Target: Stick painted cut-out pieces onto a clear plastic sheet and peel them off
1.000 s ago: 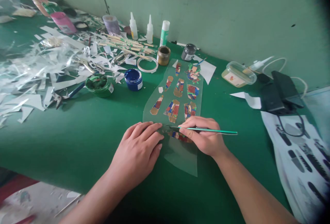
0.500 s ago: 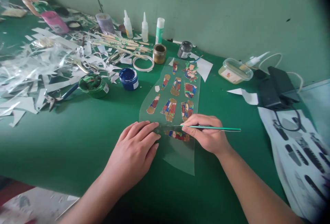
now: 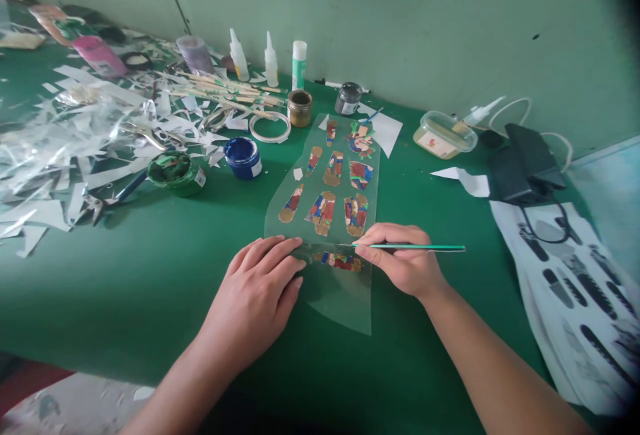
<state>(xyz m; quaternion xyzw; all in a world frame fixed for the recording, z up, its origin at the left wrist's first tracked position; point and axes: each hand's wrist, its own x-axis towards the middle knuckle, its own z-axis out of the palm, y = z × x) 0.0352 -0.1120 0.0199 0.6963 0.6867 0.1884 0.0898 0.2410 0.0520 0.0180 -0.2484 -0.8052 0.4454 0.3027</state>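
Your R hand (image 3: 400, 258) has the thin green brush (image 3: 425, 247) pinched in its fingers, handle out to the right, tip end pointing left. Your L hand (image 3: 261, 286) lies palm down, fingers loosely extended, gripping nothing that shows, fingertips by the left edge of the clear sheet (image 3: 345, 305). That sheet's on the counter (image 3: 125, 315), right in front of you, w/ 9 patterned pcs on it.

Progress, as far as it shows: the 8 far pcs (image 3: 333, 168) all carry patches of colour, mainly red, blue & tan, some w/ green, so they look mostly done, tho fine gaps are too small to judge. The near pc (image 3: 343, 261) has blue, red & tan too; your brush sits just beyond its far edge, can't tell if the tip's touching. If anything's left, prob. there; can't say how much. Green jar (image 3: 175, 173) & blue jar (image 3: 243, 159) stand open, far left of the sheet.
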